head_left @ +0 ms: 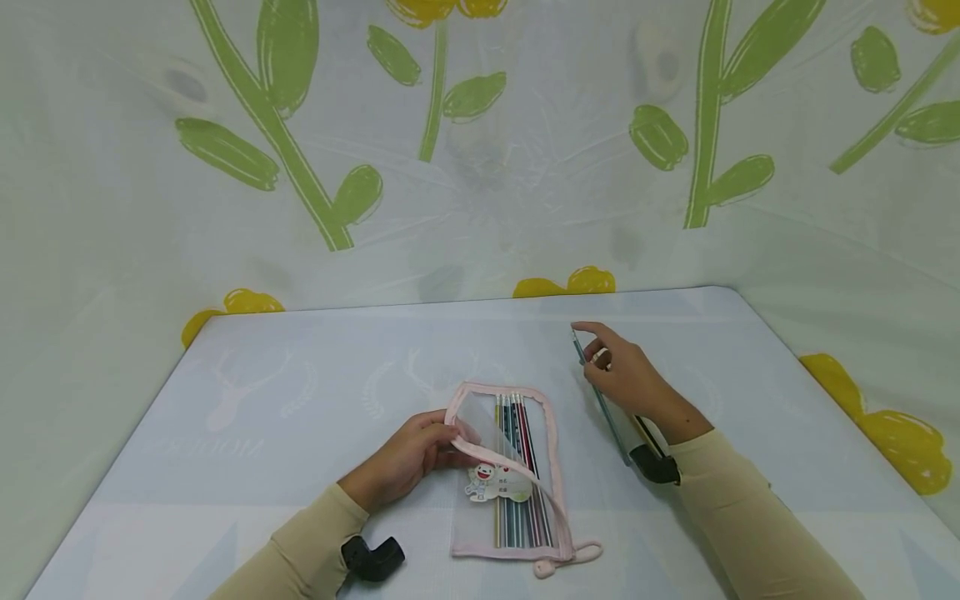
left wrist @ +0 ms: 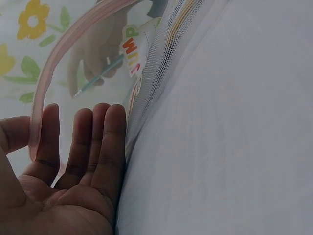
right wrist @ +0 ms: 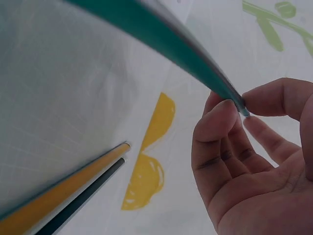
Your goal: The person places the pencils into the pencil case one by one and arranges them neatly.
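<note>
My left hand [head_left: 420, 450] pinches the pink-trimmed opening of a clear mesh pencil pouch [head_left: 553, 442], lifting that edge off the table. In the left wrist view the pink edge [left wrist: 44, 83] runs between thumb and forefinger. Several slim pencils [head_left: 517, 433] lie lengthwise inside the pouch, and a cartoon label [head_left: 498, 482] is on its front. To the right of the pouch, my right hand [head_left: 630, 371] holds a teal pencil [right wrist: 181, 54] by one end in its fingertips. Near the right wrist are a yellow pencil [right wrist: 73, 183] and a dark pencil [right wrist: 88, 191].
A pink cord loop with a bead [head_left: 544, 568] trails from the pouch's lower right corner. The white tabletop [head_left: 300, 467] has faint deer prints. Behind it hangs a pale curtain [head_left: 525, 192] with green leaves and yellow flowers. Each wrist carries a black camera mount [head_left: 372, 558].
</note>
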The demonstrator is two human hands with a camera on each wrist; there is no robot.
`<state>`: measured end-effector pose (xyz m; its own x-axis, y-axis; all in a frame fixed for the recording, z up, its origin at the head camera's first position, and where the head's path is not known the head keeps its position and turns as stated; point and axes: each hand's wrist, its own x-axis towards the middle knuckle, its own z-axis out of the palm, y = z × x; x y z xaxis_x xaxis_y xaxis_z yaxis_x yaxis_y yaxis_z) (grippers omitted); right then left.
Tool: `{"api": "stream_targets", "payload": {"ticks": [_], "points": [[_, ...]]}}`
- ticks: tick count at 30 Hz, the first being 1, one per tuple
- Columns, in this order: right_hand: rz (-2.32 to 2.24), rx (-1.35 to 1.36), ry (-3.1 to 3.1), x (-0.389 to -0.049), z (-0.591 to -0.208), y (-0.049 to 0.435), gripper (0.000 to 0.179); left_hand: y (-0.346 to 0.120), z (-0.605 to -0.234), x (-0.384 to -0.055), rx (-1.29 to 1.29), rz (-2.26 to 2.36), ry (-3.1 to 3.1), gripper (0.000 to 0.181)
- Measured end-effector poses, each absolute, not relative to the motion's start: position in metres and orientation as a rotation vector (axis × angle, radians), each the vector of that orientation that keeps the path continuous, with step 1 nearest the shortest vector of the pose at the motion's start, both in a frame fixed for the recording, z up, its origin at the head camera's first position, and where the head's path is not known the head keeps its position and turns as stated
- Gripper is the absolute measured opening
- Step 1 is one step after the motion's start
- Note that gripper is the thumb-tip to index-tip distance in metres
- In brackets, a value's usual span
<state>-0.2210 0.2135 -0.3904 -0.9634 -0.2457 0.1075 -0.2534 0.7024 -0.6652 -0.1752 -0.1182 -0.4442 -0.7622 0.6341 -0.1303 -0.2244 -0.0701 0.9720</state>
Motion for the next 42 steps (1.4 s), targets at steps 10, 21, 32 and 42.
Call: {"api": "stream_targets", "payload": {"ticks": [10,21,32,42], "points": [[1.238,0.444,-2.858,-0.219,-0.391,0.210,0.058,-0.119,-0.444,-0.175,0.448,1.878,1.631,0.032],[1.379,0.445,-2.833,-0.214,-0.389,0.202,0.060,-0.117,-0.445,-0.174,0.428,1.899,1.615,0.029],[1.478,0.456,-2.797,-0.213,-0.389,0.197,0.061,-0.117,-0.444,-0.174,0.433,1.903,1.608,0.029],[1.586,0.425,-2.769,-0.213,-0.390,0.192,0.064,-0.116,-0.445,-0.174,0.434,1.906,1.607,0.029]]}}
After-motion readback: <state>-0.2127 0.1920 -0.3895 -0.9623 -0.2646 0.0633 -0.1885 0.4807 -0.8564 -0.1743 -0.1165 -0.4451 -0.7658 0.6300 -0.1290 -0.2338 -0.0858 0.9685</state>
